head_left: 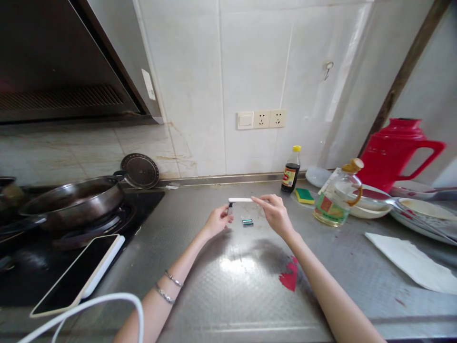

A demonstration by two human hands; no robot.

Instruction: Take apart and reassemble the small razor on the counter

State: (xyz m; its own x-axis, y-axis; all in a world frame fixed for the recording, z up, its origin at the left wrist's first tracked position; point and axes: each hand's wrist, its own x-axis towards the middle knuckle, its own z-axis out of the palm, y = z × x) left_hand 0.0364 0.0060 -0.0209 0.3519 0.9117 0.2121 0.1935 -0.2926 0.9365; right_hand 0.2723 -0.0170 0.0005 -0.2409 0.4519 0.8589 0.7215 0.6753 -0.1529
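My left hand (218, 221) is closed around a short silver-and-black piece at the left end of a slim white bar (240, 200). The bar lies level above the steel counter, at a right angle to that piece; its exact kind I cannot make out. My right hand (274, 212) has its index finger and thumb at the bar's right end, the fingers bent together. On the counter between both hands lies a small green-and-silver item (247, 222), which looks like batteries side by side.
A soy sauce bottle (291, 170), a sponge (304, 196), an oil jug (337, 197) and a red thermos (394, 155) stand at the right. Stacked dishes (424, 214) and a white paper sheet (410, 259) lie nearby. Left are a pan (76, 202), a phone (76, 276) and a white cable (117, 296).
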